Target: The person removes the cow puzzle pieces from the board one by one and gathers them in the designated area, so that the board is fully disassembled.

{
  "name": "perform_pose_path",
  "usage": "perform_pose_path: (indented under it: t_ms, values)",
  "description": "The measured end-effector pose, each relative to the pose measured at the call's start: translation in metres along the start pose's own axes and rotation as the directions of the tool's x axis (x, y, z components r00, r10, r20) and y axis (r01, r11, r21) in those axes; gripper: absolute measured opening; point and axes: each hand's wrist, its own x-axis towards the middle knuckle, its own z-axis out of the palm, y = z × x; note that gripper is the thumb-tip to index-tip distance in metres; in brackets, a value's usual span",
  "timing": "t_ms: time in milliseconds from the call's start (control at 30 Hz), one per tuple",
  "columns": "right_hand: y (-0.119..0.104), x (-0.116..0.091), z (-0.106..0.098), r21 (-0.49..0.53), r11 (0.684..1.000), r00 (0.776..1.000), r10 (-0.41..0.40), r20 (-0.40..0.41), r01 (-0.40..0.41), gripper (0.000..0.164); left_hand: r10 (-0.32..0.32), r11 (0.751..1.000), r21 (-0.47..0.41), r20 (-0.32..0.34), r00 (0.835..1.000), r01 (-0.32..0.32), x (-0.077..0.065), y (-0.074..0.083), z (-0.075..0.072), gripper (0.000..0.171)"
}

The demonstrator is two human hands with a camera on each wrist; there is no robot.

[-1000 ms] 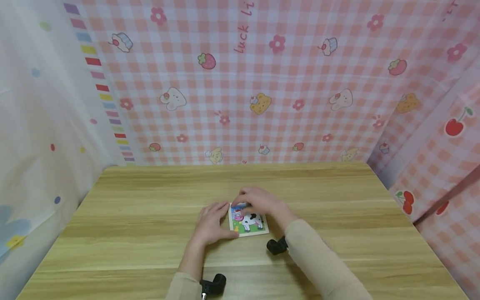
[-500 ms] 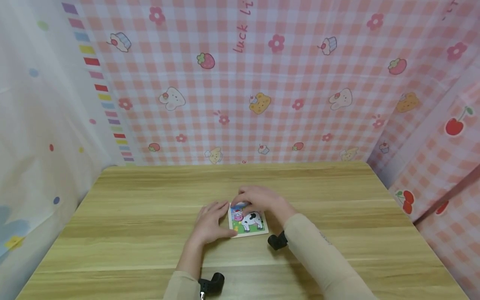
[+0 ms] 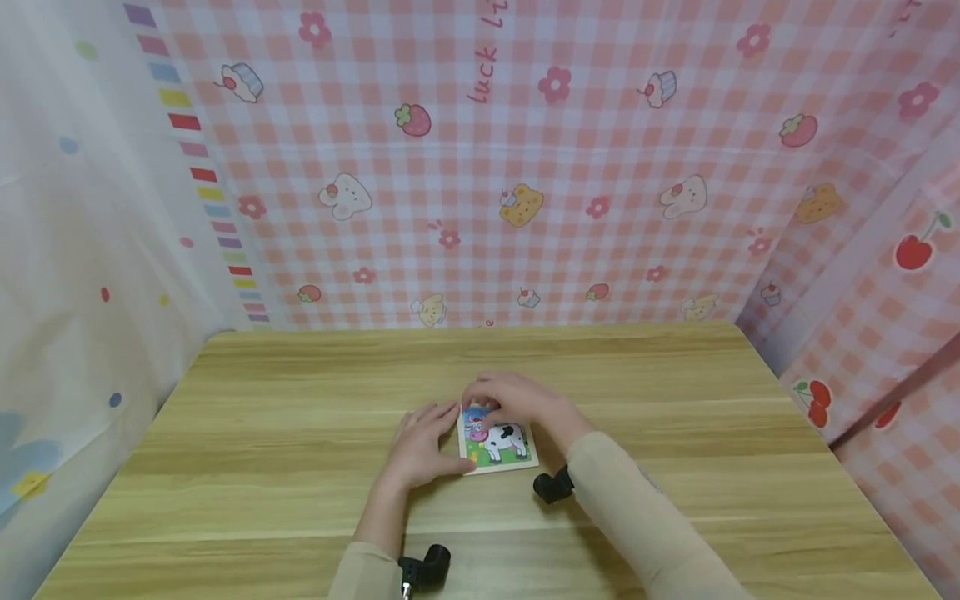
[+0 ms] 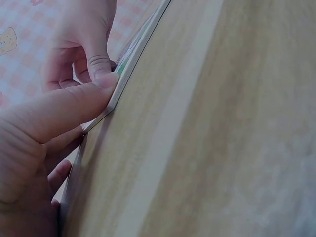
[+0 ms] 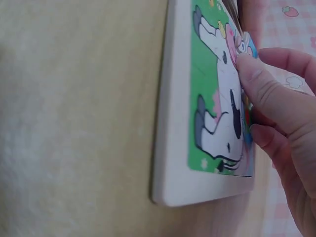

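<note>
Puzzle [image 3: 510, 439]: one, square, flat on the counter [image 3: 262, 450], about midway between its left and right sides; pale frame around a white cow with black patches, pink muzzle, green ground, blue above; cow's head toward the left.

Head piece [image 5: 242, 46]: at the puzzle's far left part, pinched by the right hand [image 3: 513, 400], thumb on the cow's face, fingers curled over the far edge. Whether the piece sits fully flush cannot be told.

Left hand [image 3: 422, 450]: grasping the puzzle by its left side, thumb on the near left corner, fingers reaching to the far left corner.

Sleeves: two, beige; left sleeve [image 3: 365, 573], right sleeve [image 3: 645, 521]. Black mounts: two, one beside each sleeve, left mount [image 3: 426, 568] and right mount [image 3: 553, 485].

Counter: wood-grained, light. Behind it, a pink checked cloth [image 3: 480, 167] with cakes, strawberries, flowers and animal heads. At left, a white cloth [image 3: 82, 250] with coloured dots.
</note>
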Motion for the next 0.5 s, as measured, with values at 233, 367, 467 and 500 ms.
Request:
perform_pose_path:
  t_ms: [233,367,467,500]
  values:
    - [0.005,-0.004,0.009,0.079,0.997,0.997,0.01,-0.074,-0.004,0.035,0.008,1.0,0.005,-0.002,1.0,-0.008,0.001,-0.002,0.002,0.093]
    - [0.006,-0.008,0.013,0.152,0.988,0.991,0.004,-0.135,0.017,0.034,0.007,1.0,0.006,-0.005,1.0,-0.007,0.001,-0.002,0.003,0.093]
    - [0.005,-0.011,0.016,0.189,0.981,0.984,-0.004,-0.176,0.037,0.034,0.004,1.0,-0.005,-0.005,1.0,-0.004,0.0,-0.002,0.002,0.092]
    - [0.005,-0.011,0.017,0.202,0.979,0.983,-0.002,-0.185,0.04,0.033,0.004,1.0,-0.008,-0.004,1.0,-0.004,0.0,-0.001,0.002,0.091]
